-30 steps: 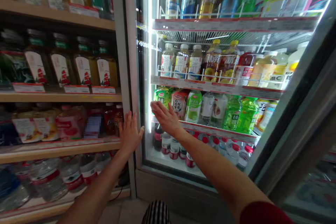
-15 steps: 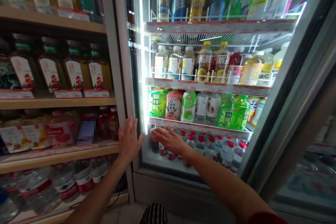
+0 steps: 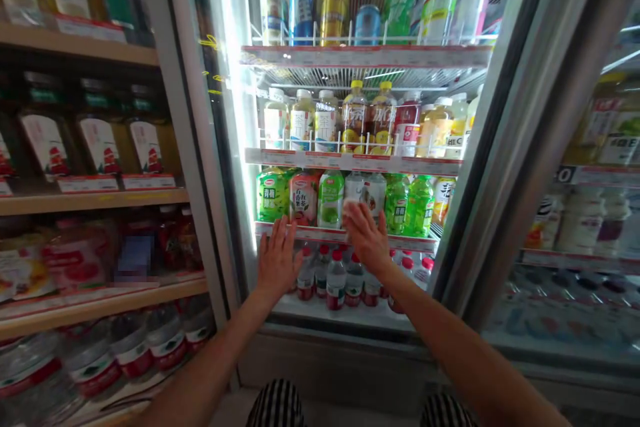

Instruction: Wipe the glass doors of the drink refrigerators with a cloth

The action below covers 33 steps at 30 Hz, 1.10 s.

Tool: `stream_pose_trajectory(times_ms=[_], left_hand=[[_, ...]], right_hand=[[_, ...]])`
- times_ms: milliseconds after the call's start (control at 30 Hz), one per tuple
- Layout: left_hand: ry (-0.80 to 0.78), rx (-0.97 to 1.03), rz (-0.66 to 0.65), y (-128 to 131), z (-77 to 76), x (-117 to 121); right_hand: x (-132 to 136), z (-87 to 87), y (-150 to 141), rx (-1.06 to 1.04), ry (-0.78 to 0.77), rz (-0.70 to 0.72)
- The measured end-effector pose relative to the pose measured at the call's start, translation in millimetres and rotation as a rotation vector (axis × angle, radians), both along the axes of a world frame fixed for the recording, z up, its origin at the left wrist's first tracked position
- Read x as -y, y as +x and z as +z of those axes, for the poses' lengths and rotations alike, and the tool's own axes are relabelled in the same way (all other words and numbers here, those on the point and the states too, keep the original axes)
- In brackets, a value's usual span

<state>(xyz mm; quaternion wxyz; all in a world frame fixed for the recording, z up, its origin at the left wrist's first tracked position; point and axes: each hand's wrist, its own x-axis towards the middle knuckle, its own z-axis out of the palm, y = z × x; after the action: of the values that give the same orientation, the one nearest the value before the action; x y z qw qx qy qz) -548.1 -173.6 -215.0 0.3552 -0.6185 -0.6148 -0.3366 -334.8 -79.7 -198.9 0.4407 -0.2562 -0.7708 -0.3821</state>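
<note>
My left hand (image 3: 278, 260) is flat with its fingers spread, against or just in front of the cooler's glass door (image 3: 213, 127), below the third drink shelf. It holds nothing. My right hand (image 3: 367, 237) is on or close to the glass to its right, fingers extended over a pale, crumpled patch that looks like a white cloth (image 3: 347, 217); much of it is hidden under the fingers. Behind the glass, green bottles (image 3: 330, 199) and a pink-labelled bottle (image 3: 303, 197) line that shelf. Red-capped water bottles (image 3: 336, 280) stand lower down.
A wooden shelf unit (image 3: 90, 199) with bottles and packs stands at left. The thick metal door frame (image 3: 540, 147) slants along the right, beside another lit cooler section. Upper cooler shelves hold cans (image 3: 334, 12) and tea bottles (image 3: 354, 117). My striped-clad knees (image 3: 276, 405) show below.
My right hand has moved right and upward across the glass, the pale cloth moving along. My left hand has shifted right, from the frame edge onto the glass area. The view has turned right.
</note>
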Motion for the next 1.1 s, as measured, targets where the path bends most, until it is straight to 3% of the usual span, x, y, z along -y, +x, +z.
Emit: stream_pose_trajectory(times_ms=[67,200,267,367,433,600,667,800,1000,1100], left_hand=[[0.005,-0.009,-0.016,13.4,4.6,-2.5],[0.020,-0.054,-0.056,35.9,13.4,-7.8],[0.030,-0.072,-0.076,44.8,17.0,-11.3],[0.042,-0.074,-0.096,57.0,21.7,-15.8],[0.047,-0.067,-0.109,64.1,24.2,-17.6],[0.037,-0.075,-0.145,75.1,26.4,-20.6],[0.038,-0.076,-0.145,78.6,27.0,-23.4],[0.048,-0.074,-0.162,88.4,31.6,-29.8],[0.057,-0.067,-0.153,92.1,41.3,-37.0],[0.051,-0.070,-0.131,88.8,42.6,-39.3]], right_hand=[[-0.6,1.3,12.5,-0.072,0.003,-0.021],[4.1,-12.4,35.4,0.143,-0.005,-0.001],[2.7,-7.7,44.1,0.164,-0.002,-0.011],[-4.6,12.8,54.6,-0.072,0.044,-0.055],[-7.2,16.3,61.8,-0.178,0.068,-0.066],[-1.9,-11.8,81.8,0.031,-0.015,-0.062],[-3.9,-4.8,87.5,-0.010,-0.003,-0.079],[-11.6,25.9,96.7,-0.290,0.063,-0.151],[-7.6,0.2,117.0,-0.136,0.030,-0.138],[-17.2,21.0,124.5,-0.261,0.073,-0.160]])
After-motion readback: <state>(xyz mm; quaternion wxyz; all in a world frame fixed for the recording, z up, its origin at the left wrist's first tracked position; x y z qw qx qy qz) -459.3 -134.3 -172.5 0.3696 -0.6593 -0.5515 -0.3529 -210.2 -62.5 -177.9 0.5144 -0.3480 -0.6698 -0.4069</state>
